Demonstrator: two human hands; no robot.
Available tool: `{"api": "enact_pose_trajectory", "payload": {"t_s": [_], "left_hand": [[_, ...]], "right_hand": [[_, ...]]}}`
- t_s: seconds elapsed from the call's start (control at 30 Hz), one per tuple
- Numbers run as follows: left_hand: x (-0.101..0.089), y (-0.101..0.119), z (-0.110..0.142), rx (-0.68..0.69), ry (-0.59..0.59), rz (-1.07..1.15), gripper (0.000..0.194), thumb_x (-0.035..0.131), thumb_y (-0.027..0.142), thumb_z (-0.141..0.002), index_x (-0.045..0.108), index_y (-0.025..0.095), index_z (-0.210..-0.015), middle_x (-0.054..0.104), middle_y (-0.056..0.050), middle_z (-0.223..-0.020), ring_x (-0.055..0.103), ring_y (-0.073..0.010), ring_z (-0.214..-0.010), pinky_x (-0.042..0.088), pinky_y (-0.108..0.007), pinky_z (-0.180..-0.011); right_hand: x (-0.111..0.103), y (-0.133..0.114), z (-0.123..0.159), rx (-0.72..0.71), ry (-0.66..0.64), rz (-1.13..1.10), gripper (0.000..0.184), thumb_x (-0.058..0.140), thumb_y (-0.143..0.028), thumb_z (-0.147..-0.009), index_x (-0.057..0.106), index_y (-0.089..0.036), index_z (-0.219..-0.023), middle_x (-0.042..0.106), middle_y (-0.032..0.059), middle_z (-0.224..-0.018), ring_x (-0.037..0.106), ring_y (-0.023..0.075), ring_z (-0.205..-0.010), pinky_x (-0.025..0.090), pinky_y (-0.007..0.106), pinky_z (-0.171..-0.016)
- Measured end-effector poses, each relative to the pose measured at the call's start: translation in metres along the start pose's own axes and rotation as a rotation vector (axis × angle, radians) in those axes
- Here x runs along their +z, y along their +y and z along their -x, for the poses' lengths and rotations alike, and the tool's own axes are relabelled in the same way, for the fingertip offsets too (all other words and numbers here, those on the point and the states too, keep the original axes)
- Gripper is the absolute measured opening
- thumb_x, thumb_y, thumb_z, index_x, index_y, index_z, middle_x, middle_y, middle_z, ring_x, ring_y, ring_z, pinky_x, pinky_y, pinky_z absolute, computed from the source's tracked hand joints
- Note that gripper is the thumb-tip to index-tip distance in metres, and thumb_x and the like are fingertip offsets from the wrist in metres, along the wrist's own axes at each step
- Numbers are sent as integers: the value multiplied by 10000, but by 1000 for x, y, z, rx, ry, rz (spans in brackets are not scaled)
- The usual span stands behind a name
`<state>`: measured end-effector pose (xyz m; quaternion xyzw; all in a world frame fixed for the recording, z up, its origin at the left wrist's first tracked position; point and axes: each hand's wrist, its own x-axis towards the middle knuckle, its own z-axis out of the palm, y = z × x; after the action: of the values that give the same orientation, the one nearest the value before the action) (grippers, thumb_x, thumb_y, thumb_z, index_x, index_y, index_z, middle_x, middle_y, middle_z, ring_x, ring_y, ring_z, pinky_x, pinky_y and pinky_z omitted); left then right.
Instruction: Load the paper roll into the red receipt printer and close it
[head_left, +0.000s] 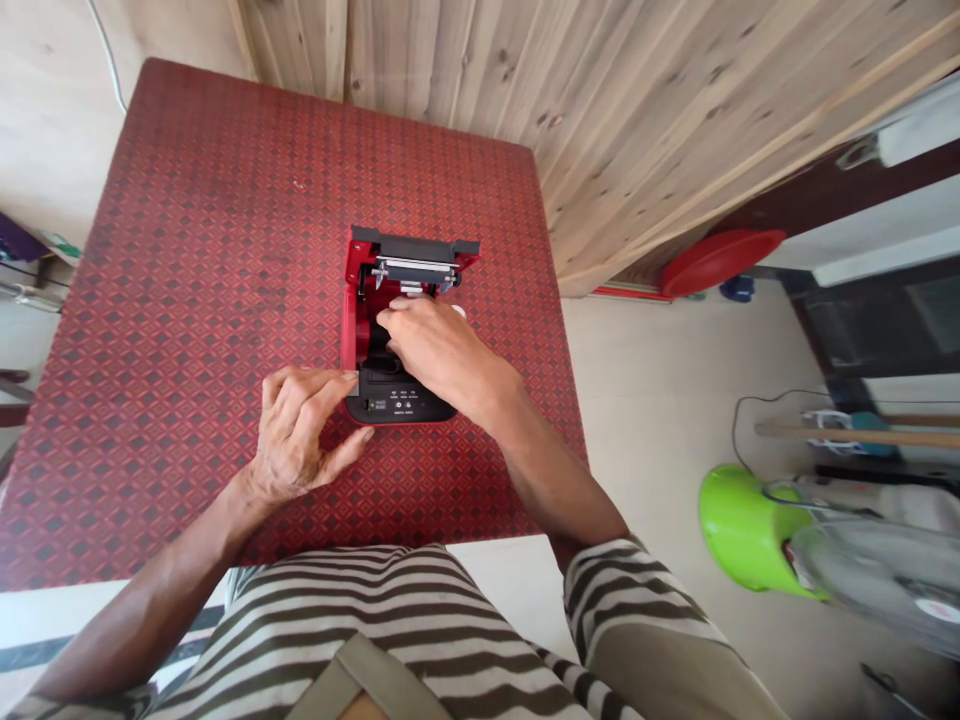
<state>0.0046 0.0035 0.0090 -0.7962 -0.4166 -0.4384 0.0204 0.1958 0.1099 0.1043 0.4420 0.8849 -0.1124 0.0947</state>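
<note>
On the red patterned table [225,230], our left hand [296,430] steadies the red-and-black boxy device [405,400] with spread fingers; our right hand [439,350] is curled inside, grip hidden. We should brace the near corner and work clear of the raised lid [416,248].

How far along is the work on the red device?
Done: the lid of the device is up, exposing its inside. In hand: the right hand reaches in, fingertips partly hidden; the left hand touches the near left corner. Left, apparently: the inside work, as the hand is in there. The lid is not shut.
</note>
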Motion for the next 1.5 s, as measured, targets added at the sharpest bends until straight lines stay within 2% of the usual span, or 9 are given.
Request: {"api": "enact_pose_trajectory", "payload": {"t_s": [0.13, 0.23, 0.33, 0.67, 0.8, 0.97, 1.1, 1.3, 1.5], "left_hand": [[0, 1, 0, 5, -6, 4, 637, 766, 371, -937, 510, 187, -1491, 749, -113, -1186, 733, -258, -1053, 522, -418, -988], [-1, 1, 1, 5, -9, 10, 621, 775, 355, -933, 531, 162, -1471, 745, -132, -1184, 724, -265, -1067, 518, -425, -989], [-5, 3, -2, 4, -22, 12, 602, 773, 329, -935, 538, 156, -1463, 746, -138, -1173, 720, -267, -1068, 521, -428, -988], [-25, 11, -27, 65, -107, -68, 537, 726, 330, -977, 549, 184, -1462, 752, -127, -1186, 716, -244, -1046, 538, -392, -910], [-31, 3, -54, 125, -74, -158, 592, 713, 435, -986, 543, 192, -1499, 742, -135, -1222, 704, -255, -1027, 536, -399, -842], [-18, -24, -118, 33, -32, -174, 592, 589, 509, -1052, 493, 215, -1558, 657, -128, -1460, 626, -273, -1338, 512, -488, -1110], [-2, -36, -144, -112, -239, -21, 669, 351, 647, -1106, 423, 206, -1605, 676, -76, -1438, 639, -231, -1345, 492, -447, -1131], [-12, -23, -111, 16, -301, 70, 660, 348, 633, -1105, 489, 197, -1579, 749, -113, -1280, 707, -247, -1147, 516, -409, -982], [-20, -11, -76, 263, -359, -42, 809, 453, 708, -1049, 376, 190, -1666, 733, -153, -1365, 695, -323, -1288, 499, -444, -1050]], "right_hand": [[-2, 6, 24, -146, 90, -217, 389, 415, -19, -1066, 745, -108, -1252, 780, 144, -1208, 722, 230, -1098, 536, 375, -1001], [6, 12, 39, -254, 187, -384, 289, 533, -177, -1104, 736, -106, -1296, 791, 145, -1253, 713, 252, -1147, 528, 427, -1066], [19, 15, 43, -291, 293, -473, 239, 635, -242, -1072, 766, -119, -1230, 809, 130, -1174, 711, 247, -1081, 548, 414, -1007], [41, 27, 40, -317, 583, -509, 235, 569, -205, -1101, 778, -184, -995, 772, 54, -941, 677, 181, -870, 558, 361, -901], [44, 17, 51, -261, 704, -487, 248, 559, -238, -1109, 782, -187, -1015, 747, 65, -963, 672, 186, -927, 576, 346, -894], [53, -4, 62, -240, 826, -384, 234, 562, -137, -1085, 776, -168, -995, 708, 57, -894, 619, 173, -847, 569, 303, -791], [61, -12, 69, -217, 903, -250, 230, 553, -95, -1078, 763, -174, -1026, 728, 42, -891, 590, 164, -813, 556, 305, -777], [70, -16, 75, -201, 951, -159, 197, 576, -89, -1068, 759, -160, -1083, 774, 45, -949, 619, 172, -835, 560, 328, -771], [68, -17, 78, -186, 943, -210, 176, 595, -98, -1057, 768, -110, -1085, 790, 69, -954, 639, 187, -834, 571, 342, -783]]}}
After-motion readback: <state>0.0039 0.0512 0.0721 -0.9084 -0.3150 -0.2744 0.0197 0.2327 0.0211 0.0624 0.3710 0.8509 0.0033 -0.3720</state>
